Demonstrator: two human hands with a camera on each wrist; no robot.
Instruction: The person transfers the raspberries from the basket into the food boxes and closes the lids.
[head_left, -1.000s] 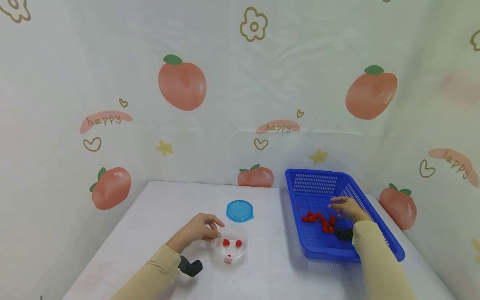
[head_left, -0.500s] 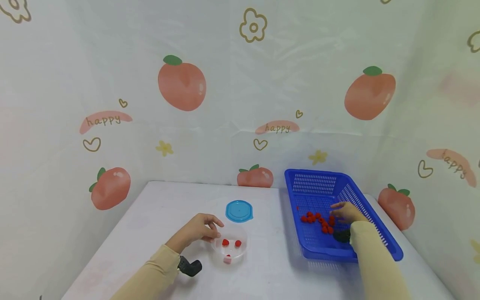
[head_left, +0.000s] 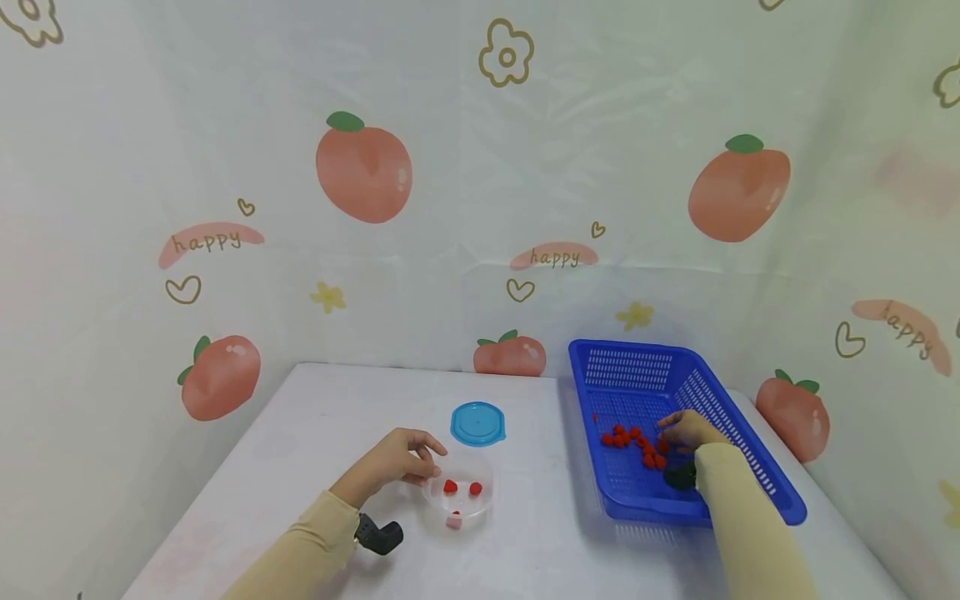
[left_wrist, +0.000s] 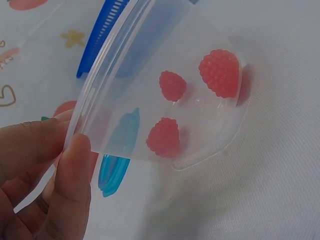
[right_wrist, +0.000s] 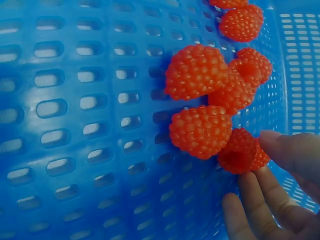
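My left hand [head_left: 392, 460] pinches the rim of a clear plastic bowl [left_wrist: 200, 140] between thumb and fingers. The bowl stands on the table and holds 3 red raspberries, one of them a large-looking raspberry [left_wrist: 220, 73] in the left wrist view. Inside the blue basket [head_left: 611, 505], my right hand [head_left: 692, 429] reaches down to a cluster of raspberries [right_wrist: 197, 72]. Its thumb and fingertips lie on either side of an end raspberry [right_wrist: 239, 151], close to or touching it; they do not visibly close on it. Part of that berry is hidden behind another.
A blue lid [head_left: 477, 424] lies flat on the white table [head_left: 360, 396] behind the bowl. The basket's raised, slotted walls surround the right hand. Behind the table hangs a white printed curtain [head_left: 450, 167].
My right hand has lowered and shifted slightly toward me, down to the raspberries in the basket. My left hand stays at the bowl's rim.
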